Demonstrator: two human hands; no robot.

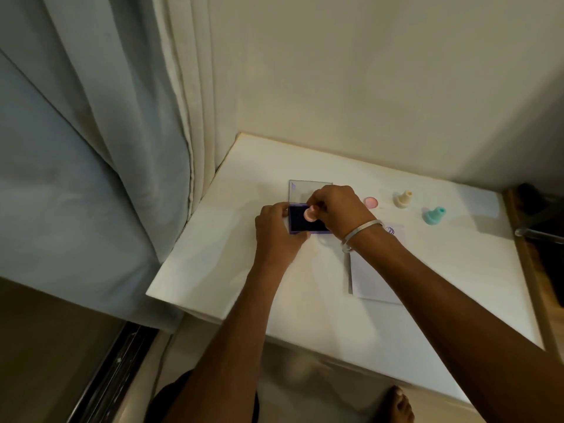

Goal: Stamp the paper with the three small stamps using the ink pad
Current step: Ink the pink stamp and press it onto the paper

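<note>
Two bare forearms reach across the white tabletop (232, 184), the left hand (276, 232) clasped on the near-left corner of the open purple ink pad (300, 221) to steady it while the right hand (337, 209) pinches a pink stamp (310, 214) down on the dark ink. Beyond the right hand stand a cream stamp (403, 199) and a teal stamp (434, 215), with a pink cap (371, 202) close by. Just past that wrist the paper (374, 276) bears one visible round blue mark (389, 230), suggesting the job is under way with more stamping left.
</note>
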